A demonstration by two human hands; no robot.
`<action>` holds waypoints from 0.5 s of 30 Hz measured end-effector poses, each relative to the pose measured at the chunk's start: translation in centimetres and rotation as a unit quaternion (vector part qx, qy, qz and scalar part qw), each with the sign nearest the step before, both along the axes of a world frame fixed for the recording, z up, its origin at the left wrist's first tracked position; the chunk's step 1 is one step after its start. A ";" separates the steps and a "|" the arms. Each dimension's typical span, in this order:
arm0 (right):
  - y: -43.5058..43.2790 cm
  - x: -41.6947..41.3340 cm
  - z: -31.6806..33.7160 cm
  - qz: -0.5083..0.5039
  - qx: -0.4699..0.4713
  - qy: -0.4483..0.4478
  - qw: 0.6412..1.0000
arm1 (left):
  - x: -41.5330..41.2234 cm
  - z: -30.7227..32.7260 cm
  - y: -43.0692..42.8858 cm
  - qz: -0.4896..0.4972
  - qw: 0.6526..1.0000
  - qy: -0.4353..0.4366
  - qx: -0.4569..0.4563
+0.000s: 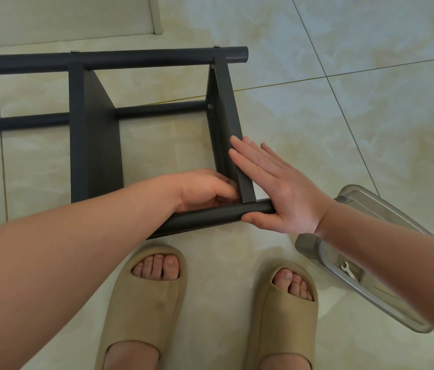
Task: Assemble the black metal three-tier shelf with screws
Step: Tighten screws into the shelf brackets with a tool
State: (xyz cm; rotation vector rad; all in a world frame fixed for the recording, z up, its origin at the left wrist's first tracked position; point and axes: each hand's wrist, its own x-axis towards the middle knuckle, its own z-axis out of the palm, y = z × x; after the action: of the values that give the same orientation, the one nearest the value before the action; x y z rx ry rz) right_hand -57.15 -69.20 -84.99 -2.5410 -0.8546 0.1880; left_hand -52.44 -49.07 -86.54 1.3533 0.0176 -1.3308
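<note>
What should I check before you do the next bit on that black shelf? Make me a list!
1. The near pole meets the board: ok, they touch at the corner.
2. Everything held steady: ok, the right hand presses flat against board and pole end.
3. A screw ready in the left hand: cannot tell, its curled fingers hide the joint.
4. The wrench is handy: ok, it lies in the clear box by the right arm.
5. The far pole is fastened: ok, a screw head shows above the board.
</note>
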 end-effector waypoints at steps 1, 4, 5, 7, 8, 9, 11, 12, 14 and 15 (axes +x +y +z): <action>0.0 0.0 0.0 0.000 0.000 0.000 1.000 | 0.0 0.1 0.0 0.000 1.000 0.007 -0.010; 0.0 0.0 0.0 0.000 0.001 0.000 1.000 | 0.1 0.1 0.1 0.003 0.999 0.025 -0.025; 0.1 0.0 0.0 0.000 0.001 0.000 1.000 | 0.1 0.1 0.2 0.004 0.999 0.028 -0.028; 0.0 0.0 0.0 0.000 0.002 0.000 1.000 | 0.1 0.1 0.1 0.008 0.999 0.036 -0.035; 0.0 0.0 0.0 0.000 0.003 0.000 1.000 | 0.1 0.1 0.1 0.013 0.998 0.041 -0.040; 0.0 0.0 0.0 0.000 0.003 0.000 1.000 | 0.1 0.1 0.0 0.019 0.998 0.047 -0.043; 0.0 0.0 0.0 -0.001 0.004 0.001 1.000 | 0.2 0.3 -0.1 0.026 0.996 0.067 -0.056; 0.0 0.0 0.0 -0.002 0.005 0.001 1.000 | 0.2 0.2 -0.1 0.028 0.996 0.072 -0.055; 0.1 0.0 0.0 -0.002 0.006 0.002 1.000 | 0.2 0.4 -0.1 0.004 0.998 0.054 -0.027; 0.1 0.0 0.0 -0.003 0.006 0.001 1.000 | 0.1 0.5 0.0 -0.014 0.999 0.035 -0.003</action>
State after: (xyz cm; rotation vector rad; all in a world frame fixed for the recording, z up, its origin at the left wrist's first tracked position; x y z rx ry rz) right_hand -57.20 -69.13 -85.00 -2.5310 -0.8446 0.1842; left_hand -52.36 -49.07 -86.00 1.3061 0.0435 -1.3998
